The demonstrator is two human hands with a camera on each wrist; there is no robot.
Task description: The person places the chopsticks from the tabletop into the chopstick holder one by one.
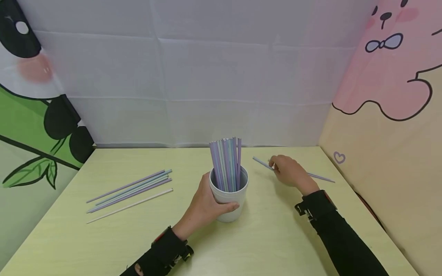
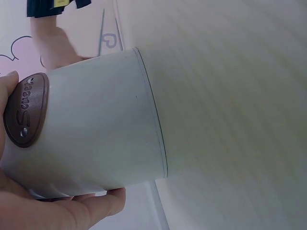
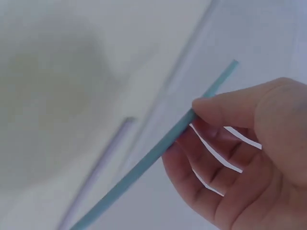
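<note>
Left of the white cup [image 1: 228, 199], a bunch of loose straws [image 1: 129, 191] lies flat on the pale yellow counter [image 1: 103, 237]. The left hand [image 1: 203, 207] wraps its grip around the cup, fingers curled on its side. The cup stands upright and is full of purple and blue straws [image 1: 226, 163]. A brown oval label [image 2: 25, 109] sits on the cup; its word is hard to read. Right of the cup, the right hand [image 1: 289, 170] pinches a blue straw [image 3: 158, 153] between thumb and fingers. Part of that straw is hidden by the hand. A blurry purple straw [image 3: 103, 160] lies beside it. Behind the cup hangs a white sheet, with cartoon animal pictures on both side walls.
</note>
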